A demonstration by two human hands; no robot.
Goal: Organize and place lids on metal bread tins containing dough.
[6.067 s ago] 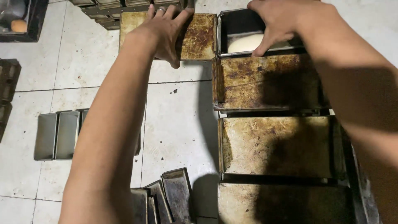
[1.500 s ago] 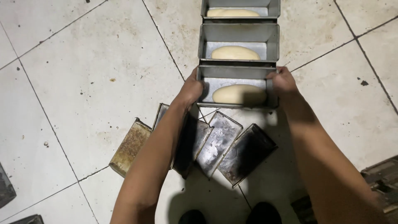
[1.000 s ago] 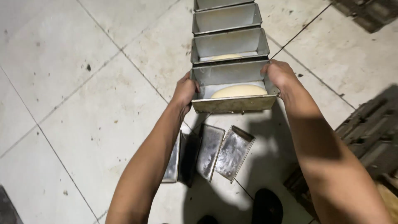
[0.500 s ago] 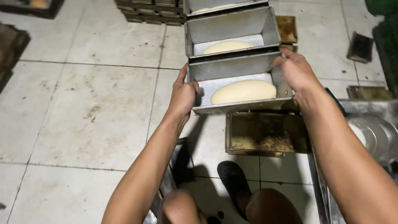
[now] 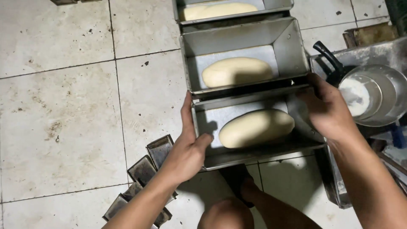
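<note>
Loaf tin (image 5: 258, 127), rectangular, grey metal, held level above the tiled floor (image 5: 76, 106) and butted against a second tin (image 5: 246, 59) of the same kind; a third tin (image 5: 233, 8) partly visible beyond. Pale oblong dough (image 5: 256, 128) lying along the tin bottom, apart from the end walls. Left hand (image 5: 186, 148) clamped on the left end wall, thumb inside the rim, remaining fingers (image 5: 186, 114) outside. Right hand (image 5: 328, 110) closed over the right end wall, fingertips hidden behind the rim. Likely handling: tin stiff and thin-walled, moderately light, smooth and possibly greasy at the rim; dough soft, easily dented or deflated, free to slide if tilted. Best held by both short ends, kept level, without touching the dough. Small empty tins (image 5: 146, 178) lying tilted in a row on the floor, lower left. Metal bowl (image 5: 373, 95) with white contents at right, well apart from the dough.
</note>
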